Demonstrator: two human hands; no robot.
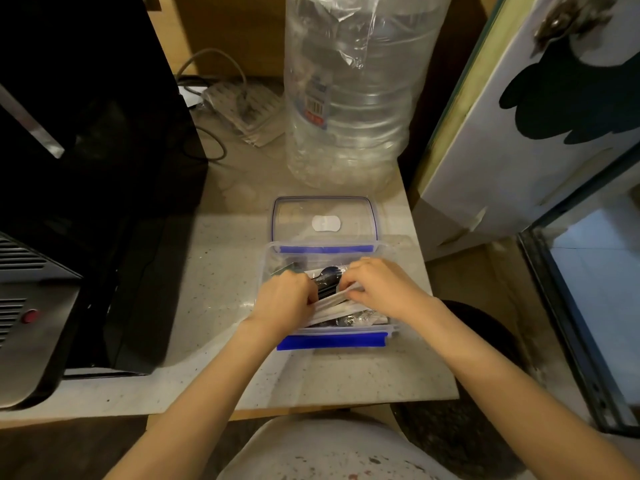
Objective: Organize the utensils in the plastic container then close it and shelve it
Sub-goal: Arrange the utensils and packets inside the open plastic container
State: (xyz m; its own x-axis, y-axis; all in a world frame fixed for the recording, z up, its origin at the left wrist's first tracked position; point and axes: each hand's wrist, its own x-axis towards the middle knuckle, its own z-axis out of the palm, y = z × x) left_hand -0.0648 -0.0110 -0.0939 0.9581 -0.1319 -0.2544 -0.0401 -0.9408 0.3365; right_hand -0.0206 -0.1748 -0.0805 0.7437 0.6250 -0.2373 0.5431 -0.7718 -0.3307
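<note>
A clear plastic container (pixel 332 336) with blue clasps stands open on the stone counter. Its clear lid (pixel 323 221), blue-edged with a white oval tab, lies flat just behind it. Inside are wrapped utensils: a black spoon (pixel 329 273) in clear film and white paper sleeves (pixel 341 301). My left hand (pixel 285 301) reaches into the left side of the container, fingers curled on the wrapped utensils. My right hand (pixel 384 284) grips the white sleeves from the right. The lower utensils are hidden under both hands.
A large clear water bottle (pixel 356 95) stands behind the lid. A black appliance (pixel 86 202) fills the left, with a power strip (pixel 242 109) and cables behind. A white cabinet door (pixel 519 126) hangs open at right. The counter edge (pixel 346 401) is close to me.
</note>
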